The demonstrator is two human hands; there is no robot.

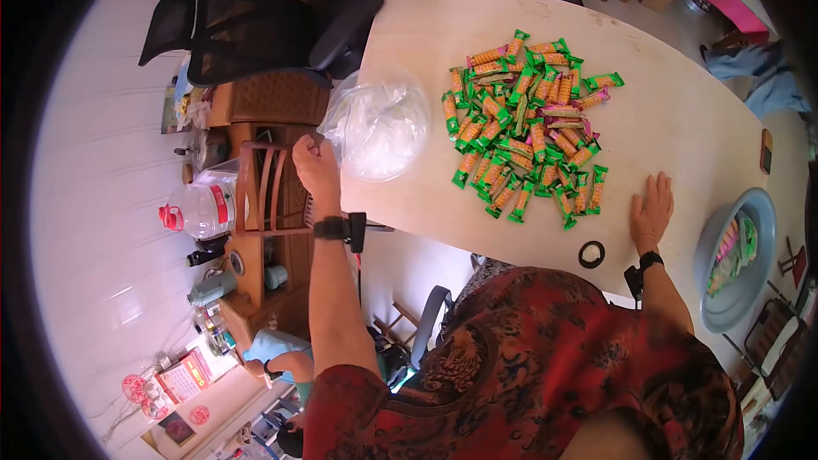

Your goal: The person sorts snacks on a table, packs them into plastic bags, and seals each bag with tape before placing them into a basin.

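Note:
My left hand (317, 172) is closed at the table's left edge, its fingers pinched on the rim of a clear plastic bag (345, 115). That bag reaches into a clear round bowl (400, 172) with more crumpled plastic inside. Flat on the tabletop, fingers spread, rests my right hand (653, 211), holding nothing. Between the hands lies a loose heap of small wrapped snack bars (532, 123), mostly green and orange, a few pink. A black ring-shaped object with a pale middle (591, 254) sits left of my right wrist.
A blue-grey basin (705, 307) with several packets stands right of the table (673, 111). A phone (767, 152) lies near the table's right edge. Black office chairs (247, 34) and a wooden chair (266, 192) stand to the left. Another person's arm (294, 365) shows at lower left.

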